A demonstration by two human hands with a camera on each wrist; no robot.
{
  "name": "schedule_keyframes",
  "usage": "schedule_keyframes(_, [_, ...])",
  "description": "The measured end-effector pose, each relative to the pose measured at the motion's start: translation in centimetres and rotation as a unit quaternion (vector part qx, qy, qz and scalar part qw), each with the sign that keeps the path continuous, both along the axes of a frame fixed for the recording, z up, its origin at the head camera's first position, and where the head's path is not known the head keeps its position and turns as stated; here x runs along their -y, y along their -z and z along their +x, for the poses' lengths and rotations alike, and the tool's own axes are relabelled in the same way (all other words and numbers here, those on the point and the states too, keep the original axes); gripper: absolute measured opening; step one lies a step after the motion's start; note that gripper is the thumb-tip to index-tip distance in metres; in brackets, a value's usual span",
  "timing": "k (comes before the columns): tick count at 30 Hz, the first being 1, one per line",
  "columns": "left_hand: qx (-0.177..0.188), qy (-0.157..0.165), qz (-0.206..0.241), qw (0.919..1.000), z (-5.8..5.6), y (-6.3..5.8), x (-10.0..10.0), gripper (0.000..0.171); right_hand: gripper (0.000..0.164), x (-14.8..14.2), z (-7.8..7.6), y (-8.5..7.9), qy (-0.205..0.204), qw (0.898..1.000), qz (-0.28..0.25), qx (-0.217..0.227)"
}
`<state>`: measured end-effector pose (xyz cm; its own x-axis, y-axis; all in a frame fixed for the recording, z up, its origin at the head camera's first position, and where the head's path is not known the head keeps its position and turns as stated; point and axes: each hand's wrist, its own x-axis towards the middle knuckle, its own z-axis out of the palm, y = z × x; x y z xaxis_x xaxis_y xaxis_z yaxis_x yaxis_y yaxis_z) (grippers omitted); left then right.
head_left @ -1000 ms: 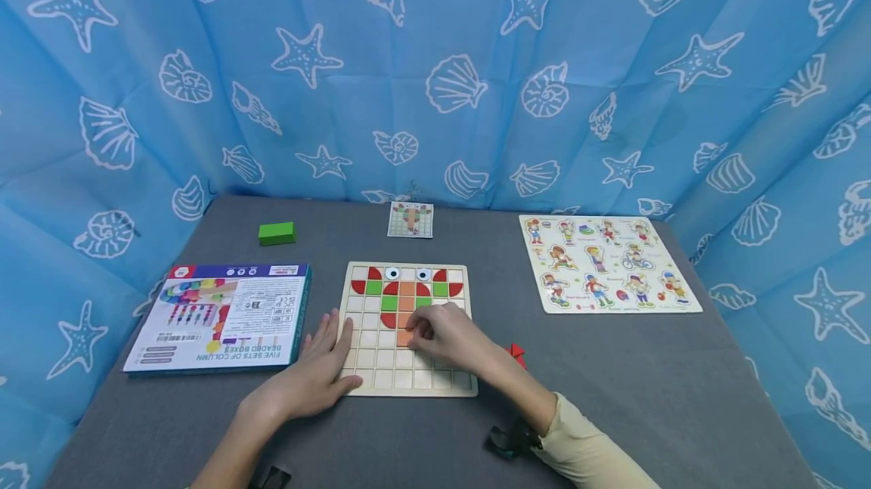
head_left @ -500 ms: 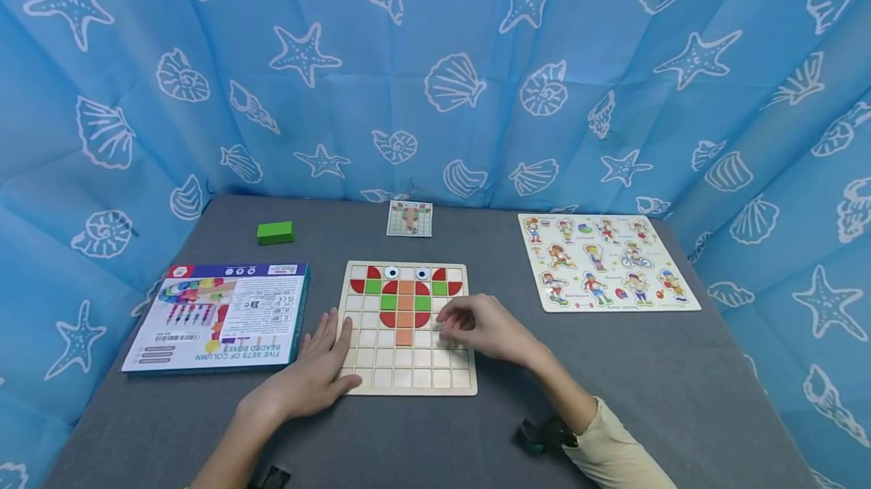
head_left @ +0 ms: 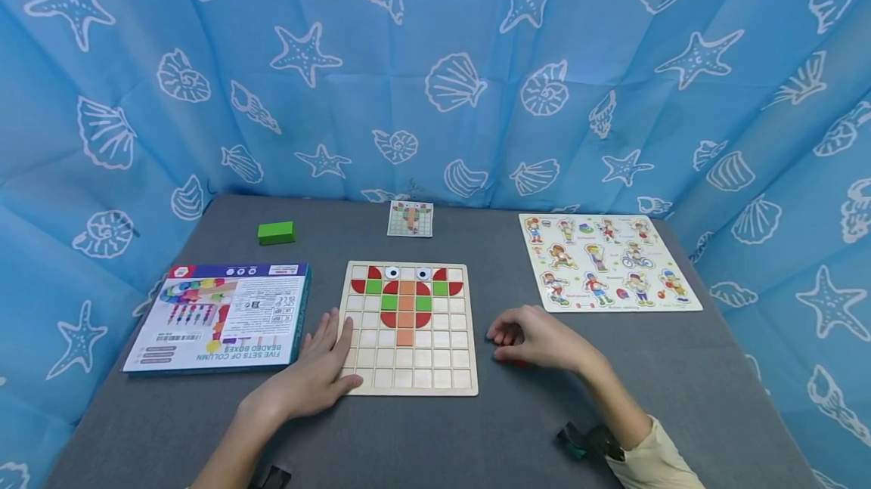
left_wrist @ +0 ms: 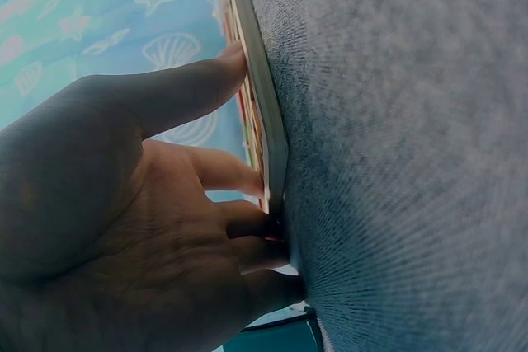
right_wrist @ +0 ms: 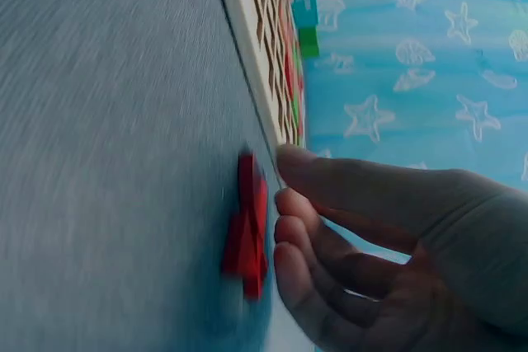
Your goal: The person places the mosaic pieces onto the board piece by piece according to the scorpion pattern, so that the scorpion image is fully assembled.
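Note:
A pale wooden grid board (head_left: pixel 422 379) lies mid-table. Set in it are an orange column (head_left: pixel 405 311), green squares (head_left: pixel 423 303), red curved pieces (head_left: pixel 423 319) and two eye pieces (head_left: pixel 392 273). My left hand (head_left: pixel 313 368) rests along the board's left edge with fingers spread; in the left wrist view its thumb touches the rim. To the right of the board, my right hand (head_left: pixel 537 339) hangs over a few small red blocks (right_wrist: pixel 247 241), mostly hidden beneath it in the head view. Its fingers are loosely bent, fingertips close beside the blocks, holding nothing.
A picture card (head_left: pixel 410 218) lies behind the board. At the left are a flat box (head_left: pixel 218 319) and a green block (head_left: pixel 276 233). A puzzle board with figures (head_left: pixel 609 264) lies at the back right. A blue shell-patterned curtain (head_left: pixel 435 81) hangs behind the table.
My right hand has left the lower end of the orange column and moved right, off the board, to the red blocks. My left hand stays put.

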<state>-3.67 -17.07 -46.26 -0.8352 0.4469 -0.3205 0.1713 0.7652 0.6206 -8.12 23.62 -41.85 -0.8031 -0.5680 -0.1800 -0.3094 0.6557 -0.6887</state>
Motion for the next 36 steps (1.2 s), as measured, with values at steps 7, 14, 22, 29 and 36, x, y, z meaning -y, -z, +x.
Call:
schedule_keyframes(7, [-0.009,-0.003,0.004,0.9999,0.2,0.2,-0.1,0.096,0.019,-1.2,0.3,0.4,-0.016,1.000,0.014,-0.019])
schedule_keyframes(14, [-0.004,-0.005,0.007,1.0000,0.3,0.0,-0.2,0.094,0.017,-1.1,0.4,0.8,-0.027,0.999,0.016,-0.034])
schedule_keyframes(22, [-0.006,-0.004,0.008,0.9999,0.2,0.0,-0.2,0.095,0.009,-0.7,0.6,0.3,-0.031,0.999,0.001,-0.031])
schedule_keyframes(29, [-0.010,-0.003,0.011,0.9999,0.3,0.0,-0.2,0.094,0.008,1.1,0.9,-0.3,-0.027,0.998,-0.051,-0.018])
schedule_keyframes(36, [-0.010,-0.005,0.010,0.9999,0.2,0.2,-0.2,0.095,0.020,3.5,1.3,-0.4,-0.024,0.996,-0.083,0.012])
